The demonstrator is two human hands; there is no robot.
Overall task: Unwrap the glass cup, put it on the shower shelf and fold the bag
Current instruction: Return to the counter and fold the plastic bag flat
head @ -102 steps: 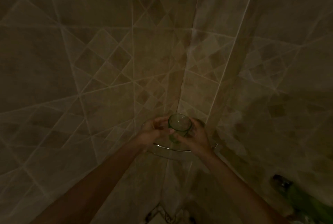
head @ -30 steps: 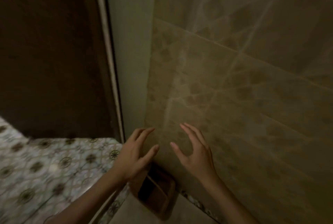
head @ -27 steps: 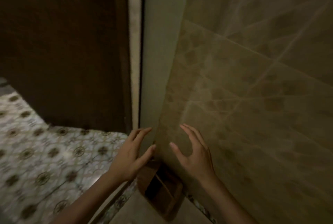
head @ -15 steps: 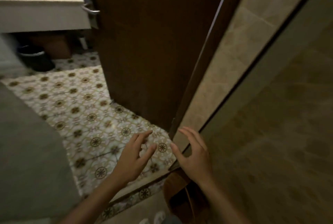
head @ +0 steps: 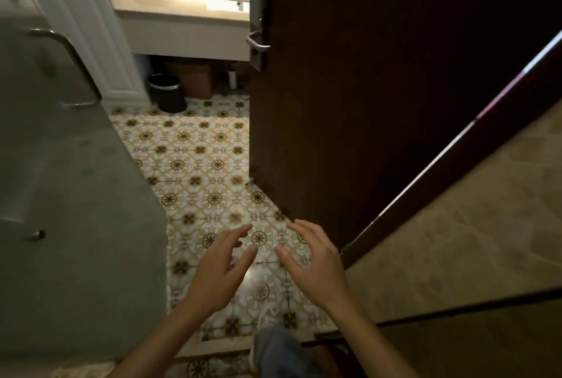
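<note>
Patterned floor tiles (head: 194, 149) run toward a lit vanity counter (head: 182, 9) with a dark bin (head: 167, 96) beneath it, beside an open dark wooden door (head: 365, 88). Both hands hover over the floor, empty: left hand (head: 217, 272) and right hand (head: 314, 268), fingers spread apart. Neither the glass cup nor the bag can be seen

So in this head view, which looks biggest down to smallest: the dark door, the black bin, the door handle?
1. Dark wooden door, by far the largest.
2. Black bin under the counter.
3. Door handle, smallest.
The bin stands farther off than the door, so it looks smaller than it is.
</note>
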